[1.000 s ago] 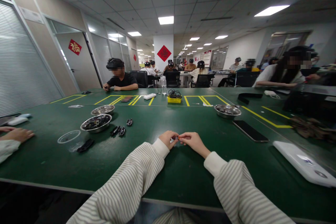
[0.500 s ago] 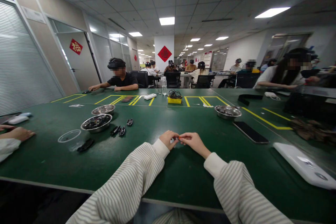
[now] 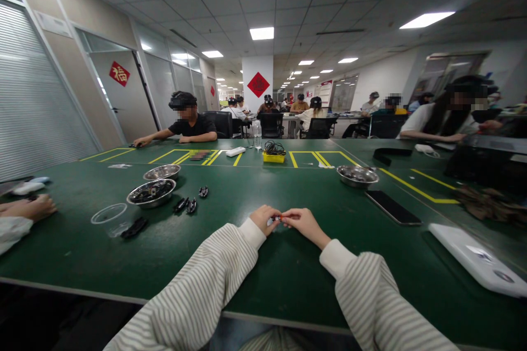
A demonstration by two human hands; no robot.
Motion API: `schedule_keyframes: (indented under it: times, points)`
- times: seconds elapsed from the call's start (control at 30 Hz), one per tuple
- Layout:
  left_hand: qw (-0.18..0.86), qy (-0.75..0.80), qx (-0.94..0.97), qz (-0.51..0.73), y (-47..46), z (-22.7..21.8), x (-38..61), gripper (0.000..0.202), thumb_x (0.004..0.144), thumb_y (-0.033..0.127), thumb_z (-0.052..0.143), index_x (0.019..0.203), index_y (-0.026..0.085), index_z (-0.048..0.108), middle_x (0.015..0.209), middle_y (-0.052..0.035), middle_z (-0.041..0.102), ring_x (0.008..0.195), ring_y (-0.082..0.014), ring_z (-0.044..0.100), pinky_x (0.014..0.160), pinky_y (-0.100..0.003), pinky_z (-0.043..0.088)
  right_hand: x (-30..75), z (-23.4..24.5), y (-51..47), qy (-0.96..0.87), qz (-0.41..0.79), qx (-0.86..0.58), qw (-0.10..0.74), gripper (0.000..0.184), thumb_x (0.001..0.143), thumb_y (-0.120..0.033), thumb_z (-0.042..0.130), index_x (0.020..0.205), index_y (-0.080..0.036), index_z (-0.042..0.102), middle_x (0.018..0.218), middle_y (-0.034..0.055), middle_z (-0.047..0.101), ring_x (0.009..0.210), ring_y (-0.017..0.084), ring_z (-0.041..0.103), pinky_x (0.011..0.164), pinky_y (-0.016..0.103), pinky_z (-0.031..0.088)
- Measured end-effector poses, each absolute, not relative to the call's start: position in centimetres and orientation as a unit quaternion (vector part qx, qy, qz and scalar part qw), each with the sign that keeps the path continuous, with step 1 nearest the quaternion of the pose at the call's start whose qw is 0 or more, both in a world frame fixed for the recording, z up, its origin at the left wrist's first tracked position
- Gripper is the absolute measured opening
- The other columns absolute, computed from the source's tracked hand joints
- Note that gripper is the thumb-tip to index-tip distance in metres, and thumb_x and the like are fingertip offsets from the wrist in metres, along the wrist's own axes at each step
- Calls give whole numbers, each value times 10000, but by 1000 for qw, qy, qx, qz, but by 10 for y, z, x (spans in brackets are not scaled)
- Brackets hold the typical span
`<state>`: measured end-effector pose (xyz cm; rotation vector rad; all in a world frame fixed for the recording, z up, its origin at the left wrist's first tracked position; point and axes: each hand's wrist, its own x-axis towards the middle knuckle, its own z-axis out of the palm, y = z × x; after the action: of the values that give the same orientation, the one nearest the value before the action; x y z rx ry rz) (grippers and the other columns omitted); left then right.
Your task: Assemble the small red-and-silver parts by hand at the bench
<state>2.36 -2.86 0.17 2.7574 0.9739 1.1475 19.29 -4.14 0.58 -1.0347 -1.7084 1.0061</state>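
Observation:
Just above the green table, my left hand and my right hand meet at the fingertips. Between them is a small part with orange and pale bits, too small to name. My left hand is closed on one side of it, and the thumb and forefinger of my right hand pinch the other side. Several black plastic pieces lie to the left of my hands, near a steel bowl full of dark parts.
A second steel bowl stands behind the first, and another steel bowl is at right. A clear plastic cup, a black phone, a white device and a yellow box with cables lie around. Co-workers sit nearby.
My hands have barely moved; less orange shows between my fingertips now. At far left, another person's hands have shifted slightly.

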Motion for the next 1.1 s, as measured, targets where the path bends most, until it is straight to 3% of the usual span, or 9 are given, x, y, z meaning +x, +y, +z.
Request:
schedule_keyframes:
  times: [0.3,0.73,1.1]
  points:
    - [13,322,866,382,-30,3,24,134,682,211,534,804,161,563,680,-9,571,619,-107,479,603,-220,413,192,8,-42,-684,399,-407,457,238,573,-269,639,742,-102,651,658,72,652,577,148,588,569,257,468]
    - [4,301,854,425,-32,3,24,156,732,279,487,799,160,561,695,-17,582,633,-103,490,629,-222,419,191,9,-44,-667,419,-398,470,292,564,-320,641,751,-95,634,608,62,630,562,153,591,555,272,479]
    - [12,311,856,413,-35,7,24,166,737,290,485,808,162,562,713,-24,587,663,-110,502,645,-231,421,192,13,-46,-695,364,-400,474,260,581,-334,633,717,-115,663,628,67,637,560,155,576,549,271,467]
